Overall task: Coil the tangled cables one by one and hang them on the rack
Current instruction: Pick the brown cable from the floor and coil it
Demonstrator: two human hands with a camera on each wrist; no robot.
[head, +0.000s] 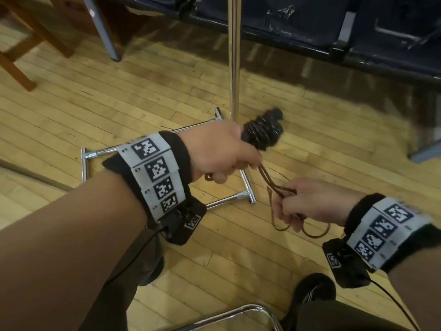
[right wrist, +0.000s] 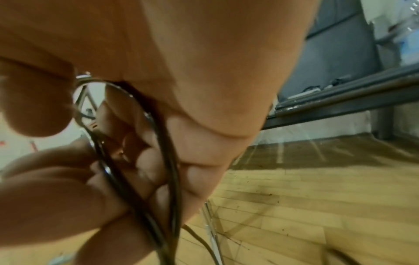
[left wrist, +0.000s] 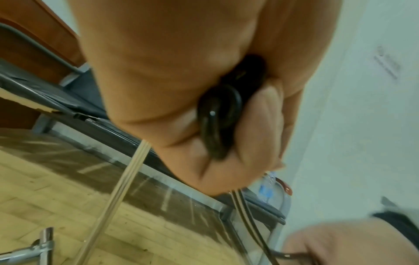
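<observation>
Wood floor (head: 71, 111), standing by the rack (head: 233, 56). Left hand (head: 219, 154) gripping the wound cable bundle (head: 262, 132) just in front of the rack pole, right hand (head: 307, 201) pinching the loose tail (head: 272, 185). Still finishing coiling, not hanging anything yet.

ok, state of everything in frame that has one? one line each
left hand: grips the coiled bundle
coiled bundle: wound tight, held off the floor
loose strands: uncoiled, running between the hands, loops dangling
right hand: pinches the loose strands
rack: upright on the floor; nothing hung on the visible part
</observation>
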